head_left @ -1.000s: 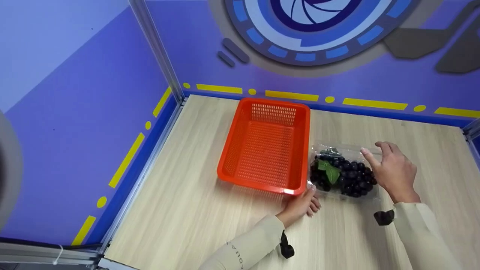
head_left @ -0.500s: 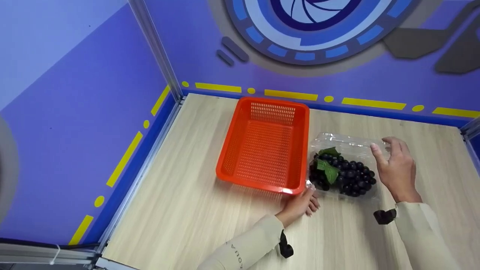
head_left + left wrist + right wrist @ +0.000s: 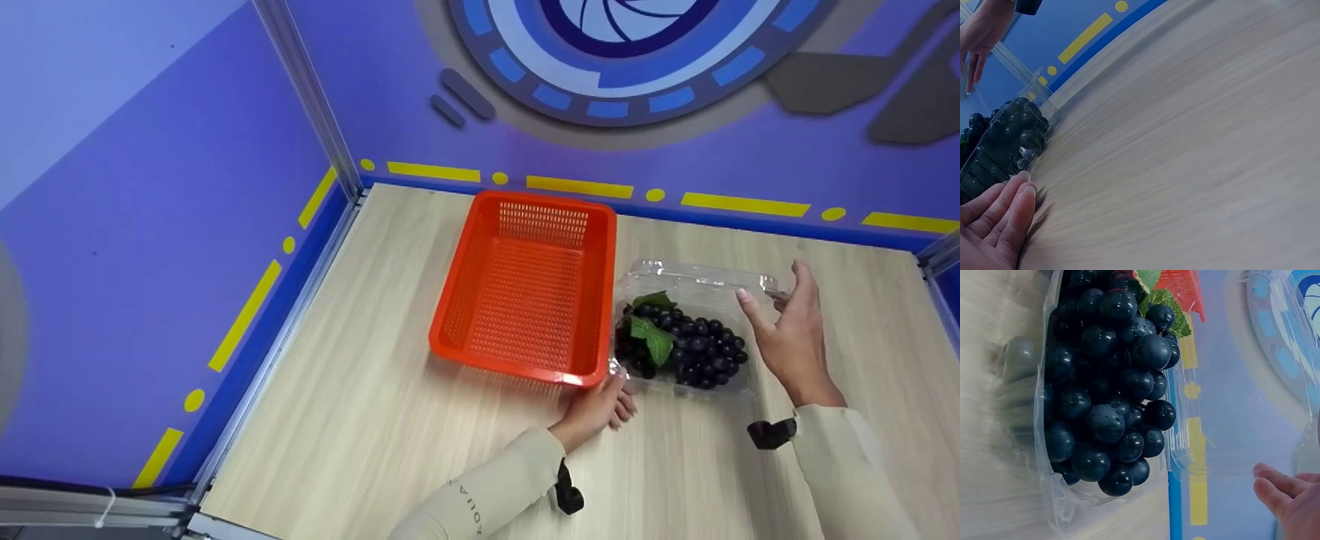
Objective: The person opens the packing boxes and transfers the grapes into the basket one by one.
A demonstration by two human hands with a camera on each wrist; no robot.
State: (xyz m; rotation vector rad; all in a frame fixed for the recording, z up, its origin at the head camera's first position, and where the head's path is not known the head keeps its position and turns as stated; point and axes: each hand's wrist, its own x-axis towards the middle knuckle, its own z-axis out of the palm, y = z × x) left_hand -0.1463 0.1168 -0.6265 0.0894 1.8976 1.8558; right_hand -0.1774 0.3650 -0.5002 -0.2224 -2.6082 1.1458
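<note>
Right hand (image 3: 791, 341): our thumb and fingers stand apart at the edge of the raised lid (image 3: 694, 282).
Left hand (image 3: 598, 407): our nearly straight fingers touch the box (image 3: 688, 391).
Grapes (image 3: 705, 352): boxed, between our hands.

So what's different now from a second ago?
The clear plastic lid has swung up and backward, while the right hand beside it has shifted slightly rightward; I can't tell whether it touches the lid. The left hand, red plastic mesh basket and glossy dark round grapes look unmoved.
</note>
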